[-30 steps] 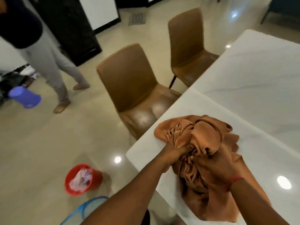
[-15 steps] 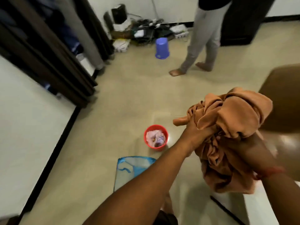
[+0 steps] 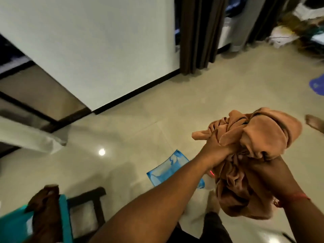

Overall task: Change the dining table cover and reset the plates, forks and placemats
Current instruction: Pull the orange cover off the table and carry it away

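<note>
Both hands clutch a bunched orange-brown table cover [image 3: 259, 142] in mid-air over the tiled floor [image 3: 140, 120]; the left hand [image 3: 215, 151] grips its near side, the right hand [image 3: 263, 170] holds it from beneath. Below lies a blue mesh basket [image 3: 168, 170], and a white wall [image 3: 87, 41] stands beyond

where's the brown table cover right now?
Head view, right of centre: the bunched brown table cover is held up over the floor by the left hand and right hand, above the blue mesh basket.
</note>
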Demonstrator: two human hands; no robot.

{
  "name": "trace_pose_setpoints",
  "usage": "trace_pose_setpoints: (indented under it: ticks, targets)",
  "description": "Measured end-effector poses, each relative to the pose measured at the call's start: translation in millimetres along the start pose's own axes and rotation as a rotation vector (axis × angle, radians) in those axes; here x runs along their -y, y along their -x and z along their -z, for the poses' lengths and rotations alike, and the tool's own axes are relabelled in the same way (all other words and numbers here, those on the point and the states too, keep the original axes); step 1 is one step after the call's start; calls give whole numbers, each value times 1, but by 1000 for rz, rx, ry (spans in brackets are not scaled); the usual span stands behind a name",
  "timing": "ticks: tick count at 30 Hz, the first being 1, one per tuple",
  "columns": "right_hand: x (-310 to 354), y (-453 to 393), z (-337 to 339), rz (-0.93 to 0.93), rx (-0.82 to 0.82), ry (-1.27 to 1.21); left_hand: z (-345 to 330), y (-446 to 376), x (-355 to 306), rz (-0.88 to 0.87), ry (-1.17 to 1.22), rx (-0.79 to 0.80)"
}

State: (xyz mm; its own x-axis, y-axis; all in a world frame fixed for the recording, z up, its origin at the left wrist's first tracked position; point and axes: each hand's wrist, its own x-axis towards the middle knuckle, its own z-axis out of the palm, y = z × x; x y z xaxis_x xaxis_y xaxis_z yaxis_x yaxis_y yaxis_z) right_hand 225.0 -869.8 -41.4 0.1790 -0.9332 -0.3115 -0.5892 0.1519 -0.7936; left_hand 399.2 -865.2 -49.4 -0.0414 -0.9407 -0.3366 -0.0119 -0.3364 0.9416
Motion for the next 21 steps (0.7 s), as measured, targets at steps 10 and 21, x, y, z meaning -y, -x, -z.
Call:
trace_pose_setpoints:
  ticks: [10, 21]
  targets:
    - [31, -89, -63, 214, 609, 137, 40, 13, 58, 157, 231, -571]
    - [28, -91, -166, 274, 1156, 298, 38, 76, 180, 503, 673, -902]
